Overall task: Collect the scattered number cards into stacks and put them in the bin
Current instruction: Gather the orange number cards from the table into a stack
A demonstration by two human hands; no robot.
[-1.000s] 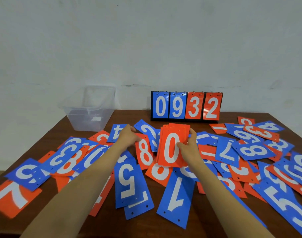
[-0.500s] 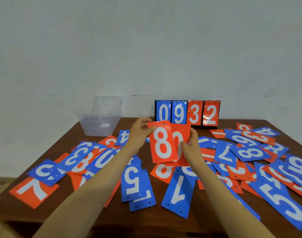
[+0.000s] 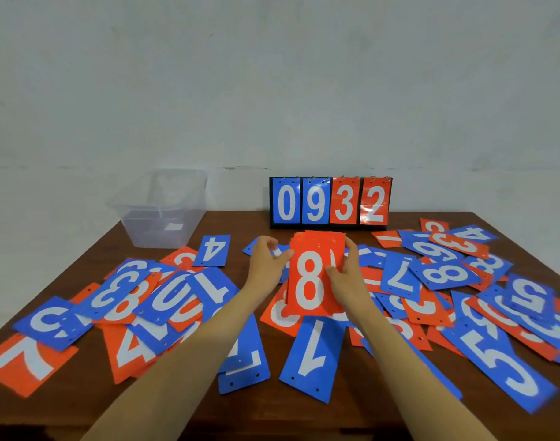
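A stack of red number cards (image 3: 310, 281) with an 8 on top is held upright above the middle of the table. My right hand (image 3: 347, 275) grips its right edge, thumb across the front. My left hand (image 3: 267, 265) touches the stack's left edge with thumb and fingers. Blue and red number cards lie scattered over the wooden table (image 3: 240, 224), such as a blue 1 (image 3: 313, 351) in front and a blue 4 (image 3: 212, 249) to the left. The clear plastic bin (image 3: 162, 208) stands at the far left of the table.
A flip scoreboard (image 3: 331, 202) reading 0932 stands at the back centre, against a pale wall. Overlapping cards cover both sides of the table, with a dense pile at the right (image 3: 463, 268). Bare wood shows along the front edge.
My left hand picked a red 8 off the table and brought it onto the front of the red stack in my right hand, covering the 0.
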